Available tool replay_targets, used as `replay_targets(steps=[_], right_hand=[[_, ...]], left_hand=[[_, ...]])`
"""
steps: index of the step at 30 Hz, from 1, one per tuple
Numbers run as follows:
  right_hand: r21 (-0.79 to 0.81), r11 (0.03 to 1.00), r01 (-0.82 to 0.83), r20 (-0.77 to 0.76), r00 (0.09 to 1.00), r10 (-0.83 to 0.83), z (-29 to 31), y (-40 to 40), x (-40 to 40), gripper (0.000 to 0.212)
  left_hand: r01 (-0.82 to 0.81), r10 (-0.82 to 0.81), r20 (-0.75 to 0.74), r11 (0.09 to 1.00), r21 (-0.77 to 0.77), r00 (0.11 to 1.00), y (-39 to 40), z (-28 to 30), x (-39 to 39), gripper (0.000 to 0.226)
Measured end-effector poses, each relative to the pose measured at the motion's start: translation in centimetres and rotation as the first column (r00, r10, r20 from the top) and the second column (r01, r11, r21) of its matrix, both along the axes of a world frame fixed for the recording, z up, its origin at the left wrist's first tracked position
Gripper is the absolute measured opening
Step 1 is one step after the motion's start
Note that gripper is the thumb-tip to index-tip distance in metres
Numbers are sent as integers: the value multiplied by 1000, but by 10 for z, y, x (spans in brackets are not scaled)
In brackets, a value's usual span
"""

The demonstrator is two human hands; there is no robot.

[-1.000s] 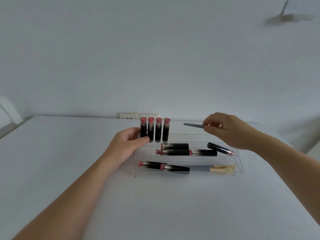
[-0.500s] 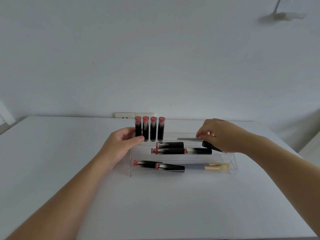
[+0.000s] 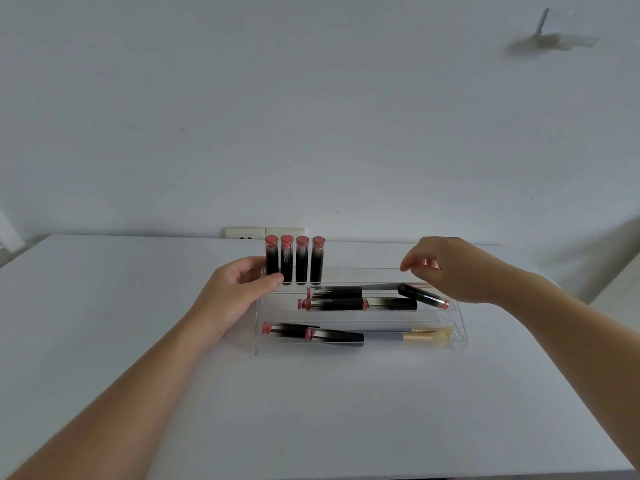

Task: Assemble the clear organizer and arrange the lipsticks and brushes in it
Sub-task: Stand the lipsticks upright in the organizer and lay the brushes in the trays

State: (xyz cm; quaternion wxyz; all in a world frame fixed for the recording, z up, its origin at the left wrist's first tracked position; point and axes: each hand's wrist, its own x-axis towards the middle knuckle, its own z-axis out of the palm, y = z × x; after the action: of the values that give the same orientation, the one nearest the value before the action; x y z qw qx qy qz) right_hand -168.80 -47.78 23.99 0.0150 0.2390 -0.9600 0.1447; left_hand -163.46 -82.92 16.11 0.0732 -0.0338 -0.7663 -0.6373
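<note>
Since the earlier frame, right hand (image 3: 460, 270) has released the slim grey-handled brush (image 3: 382, 286) and risen clear of it; the brush now lies flat in the middle tier of the clear acrylic stepped organizer (image 3: 258, 336), partly behind a black lipstick tube. Right fingers (image 3: 410, 263) are loosely curled above the tier and hold nothing. Left hand (image 3: 239, 289) grips the organizer's far-left corner, thumb pressed against its left wall, fingers curled round the edge beside the upright tubes. Four black lipstick tubes with pink caps (image 3: 294, 259) stand upright in a row on the far tier. Middle tier also carries lipsticks lying flat, plus one dark tube (image 3: 422, 296) lying askew at the right. Near tier holds two flat lipsticks (image 3: 313, 334) at the left and a gold-ferruled brush with pale bristles (image 3: 415, 337) at the right. Organizer sits on the white tabletop (image 3: 311, 410), near the far edge. A white wall socket (image 3: 244, 233) shows behind it.
</note>
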Motion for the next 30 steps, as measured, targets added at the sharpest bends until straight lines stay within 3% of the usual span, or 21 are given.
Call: replay_targets(steps=[7,12,14,17,21,24,30], right_hand=[[-121,992,-17,39,999,22,7,-1,16,9],[-186,978,-98,-3,995,99,7,-22,26,6],[-170,976,-136,-14,991,135,5,-35,28,3],[-121,978,-167,-9,986,168,1,-54,29,12],[-63,982,-177,-14,984,176,-5,-71,28,21],[-38,985,-166,-15,986,166,-8,-76,28,25],[-3,984,-177,-8,984,177,-10,-75,31,24]], left_hand=[[-163,157,-79,984,-68,984,-13,13,8,50],[-361,327,-209,920,-154,922,-19,29,22,33],[-366,303,-284,907,-206,910,-15,34,32,26],[-268,140,-351,897,-351,926,2,39,48,16],[-203,-29,-362,785,-585,932,34,41,56,13],[-219,-21,-324,695,-685,946,52,37,52,16],[-220,0,-289,649,-728,957,65,30,48,25]])
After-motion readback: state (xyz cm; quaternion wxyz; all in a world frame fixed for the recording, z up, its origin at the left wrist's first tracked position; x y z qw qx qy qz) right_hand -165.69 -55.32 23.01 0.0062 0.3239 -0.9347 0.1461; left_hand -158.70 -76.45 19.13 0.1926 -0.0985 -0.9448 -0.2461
